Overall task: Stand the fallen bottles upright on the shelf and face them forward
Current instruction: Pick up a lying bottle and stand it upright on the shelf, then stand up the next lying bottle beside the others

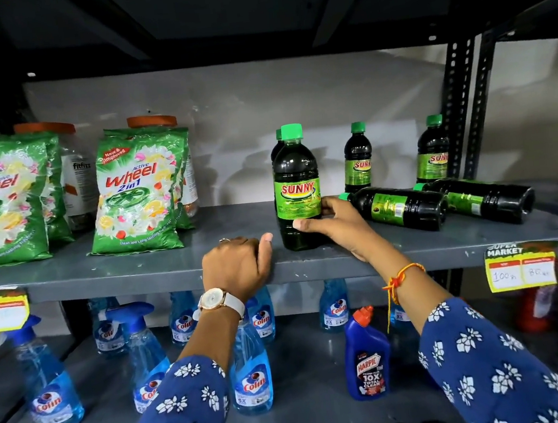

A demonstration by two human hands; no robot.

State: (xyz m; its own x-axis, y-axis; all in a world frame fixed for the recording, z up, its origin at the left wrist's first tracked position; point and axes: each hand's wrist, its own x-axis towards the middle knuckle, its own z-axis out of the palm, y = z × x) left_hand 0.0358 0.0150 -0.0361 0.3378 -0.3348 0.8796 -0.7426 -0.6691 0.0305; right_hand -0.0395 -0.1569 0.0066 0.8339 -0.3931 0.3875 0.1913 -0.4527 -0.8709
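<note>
A dark bottle with a green cap and a green SUNNY label (296, 188) stands upright near the front of the grey shelf (174, 274), label facing me. My right hand (332, 223) grips its lower right side. Another bottle stands hidden right behind it, only its cap and shoulder showing. Two more SUNNY bottles stand upright at the back: one (357, 158) and another (433, 150), labels turned partly right. Two bottles lie on their sides to the right, the nearer fallen bottle (397, 207) and the farther fallen bottle (483, 198). My left hand (238, 263) rests curled on the shelf's front edge.
Green Wheel detergent packs (134, 192) and orange-lidded jars stand at the shelf's left. Below are several blue Colin spray bottles (250, 376) and a Harpic bottle (367, 357). Price tags (521, 266) hang on the shelf edge. A perforated black upright (459, 102) bounds the right side.
</note>
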